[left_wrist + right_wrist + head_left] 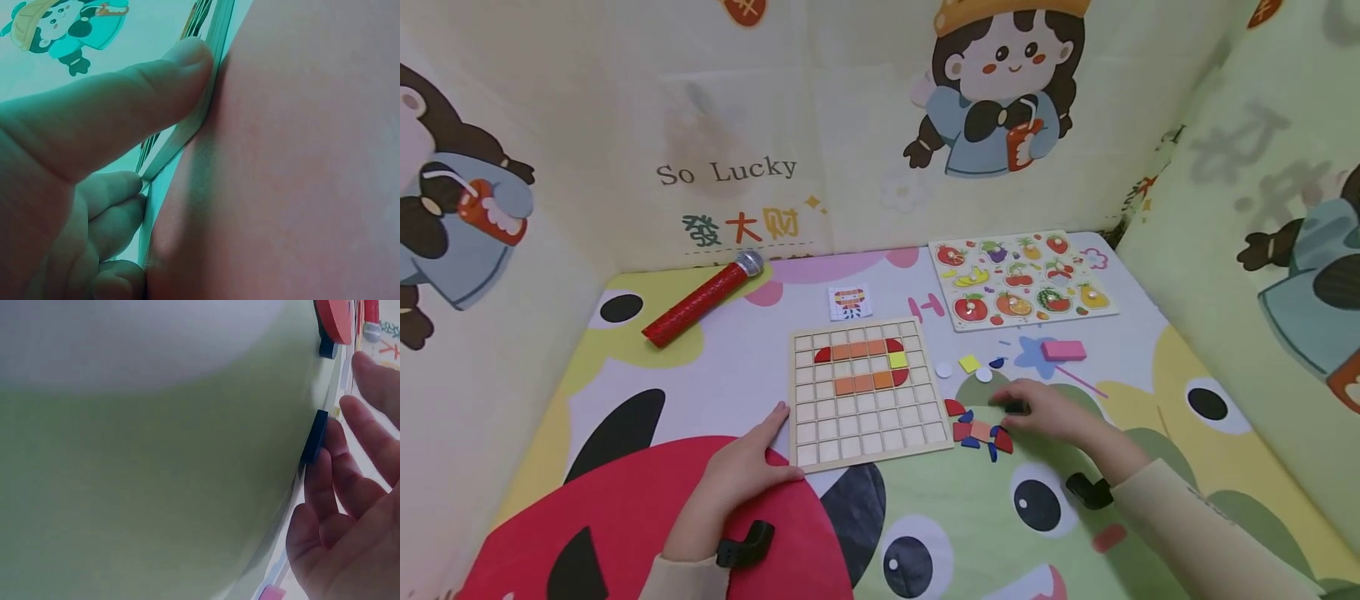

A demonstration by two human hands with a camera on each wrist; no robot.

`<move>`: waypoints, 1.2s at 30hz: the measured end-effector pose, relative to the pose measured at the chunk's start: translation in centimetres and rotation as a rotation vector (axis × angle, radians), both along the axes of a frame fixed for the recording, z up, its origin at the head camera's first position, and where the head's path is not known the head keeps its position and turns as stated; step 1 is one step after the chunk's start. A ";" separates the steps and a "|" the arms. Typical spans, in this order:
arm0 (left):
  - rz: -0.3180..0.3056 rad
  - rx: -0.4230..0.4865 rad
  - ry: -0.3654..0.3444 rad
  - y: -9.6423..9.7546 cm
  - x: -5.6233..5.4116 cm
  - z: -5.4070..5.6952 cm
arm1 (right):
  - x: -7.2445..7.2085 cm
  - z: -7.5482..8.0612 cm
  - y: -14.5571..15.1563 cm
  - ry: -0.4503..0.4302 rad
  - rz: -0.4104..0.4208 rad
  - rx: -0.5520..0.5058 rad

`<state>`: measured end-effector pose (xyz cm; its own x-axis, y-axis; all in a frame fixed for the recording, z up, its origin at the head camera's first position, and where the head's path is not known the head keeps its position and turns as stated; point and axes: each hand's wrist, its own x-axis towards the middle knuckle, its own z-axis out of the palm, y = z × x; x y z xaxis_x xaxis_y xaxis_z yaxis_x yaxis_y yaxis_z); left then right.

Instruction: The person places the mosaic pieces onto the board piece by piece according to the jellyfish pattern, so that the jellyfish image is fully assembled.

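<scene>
Open room parts the red cylindrical microphone (700, 302) at left from the left hand (741, 465), thumb and forefinger spread against the lower-left corner of the square pale-wood grid board (867, 425) at mid-frame. Beyond its right edge lie small red, orange and blue pieces (980, 431), then the right hand (1047, 410), fingers bent, pinching or not I cannot tell.

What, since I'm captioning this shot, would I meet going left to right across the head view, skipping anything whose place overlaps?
Red microphone → wooden grid board → loose yellow square → right hand.
</scene>
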<state>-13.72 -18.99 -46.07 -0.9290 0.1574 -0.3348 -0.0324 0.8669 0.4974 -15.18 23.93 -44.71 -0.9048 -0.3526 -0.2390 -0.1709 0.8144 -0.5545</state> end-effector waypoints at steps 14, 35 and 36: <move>-0.009 -0.016 0.010 -0.2 -0.1 0.1 | 1.4 -0.6 -0.2 0.107 0.134 0.069; 0.006 -0.014 0.009 0.1 -0.1 0.0 | -0.5 0.3 -0.3 0.008 -0.116 -0.121; 0.008 -0.016 0.009 0.1 -0.1 0.0 | -0.6 0.3 -0.4 0.001 -0.113 -0.136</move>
